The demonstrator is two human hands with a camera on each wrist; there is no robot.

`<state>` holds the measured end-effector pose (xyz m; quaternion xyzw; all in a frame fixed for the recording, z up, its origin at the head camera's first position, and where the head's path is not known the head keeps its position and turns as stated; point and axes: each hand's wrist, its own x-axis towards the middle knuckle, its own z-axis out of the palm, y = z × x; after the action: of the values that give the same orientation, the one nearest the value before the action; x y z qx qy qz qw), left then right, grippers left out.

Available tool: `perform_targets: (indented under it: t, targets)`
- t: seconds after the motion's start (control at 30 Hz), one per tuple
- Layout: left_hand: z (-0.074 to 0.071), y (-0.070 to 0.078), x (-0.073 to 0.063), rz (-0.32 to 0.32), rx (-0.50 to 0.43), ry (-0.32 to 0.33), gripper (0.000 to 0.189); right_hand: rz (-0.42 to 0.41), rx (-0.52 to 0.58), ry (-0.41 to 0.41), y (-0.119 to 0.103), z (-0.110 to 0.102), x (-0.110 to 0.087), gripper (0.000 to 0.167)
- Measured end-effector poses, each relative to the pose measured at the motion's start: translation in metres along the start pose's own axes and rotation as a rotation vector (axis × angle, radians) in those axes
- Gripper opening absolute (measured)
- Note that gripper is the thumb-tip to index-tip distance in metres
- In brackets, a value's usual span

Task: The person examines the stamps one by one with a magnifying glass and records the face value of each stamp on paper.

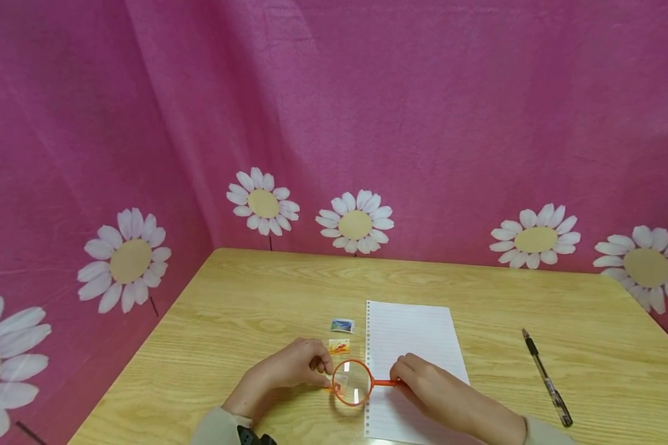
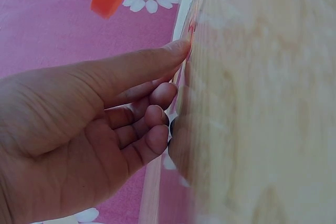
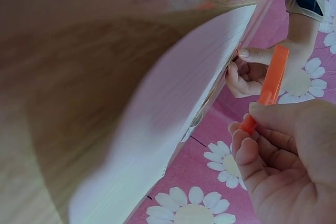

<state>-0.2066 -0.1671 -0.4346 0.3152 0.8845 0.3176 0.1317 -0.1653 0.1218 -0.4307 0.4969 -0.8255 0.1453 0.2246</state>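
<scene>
Your right hand (image 1: 436, 392) pinches the orange magnifying glass (image 1: 372, 383) by its handle, the lens overlapping the lined paper (image 1: 412, 334) at its left edge. Your left hand (image 1: 297, 366) has its thumb at a stamp-like slip (image 1: 341, 388) seen through the lens (whether it pinches that, I cannot tell).

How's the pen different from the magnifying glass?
The magnifying glass is orange; the pen is mostly dark. The magnifying glass has a round lens; the pen is thin throughout. The right hand holds the magnifying glass; the pen lies on the table. Both have a straight part.
</scene>
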Motion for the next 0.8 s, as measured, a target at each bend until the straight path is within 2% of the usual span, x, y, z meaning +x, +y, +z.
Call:
perform_targets:
  t: [0.8]
  targets:
    - [-0.0008, -0.0009, 0.0001, -0.010, -0.009, -0.014, 0.012, -0.003, -0.023, -0.003, 0.0010, 0.0015, -0.0010, 0.022]
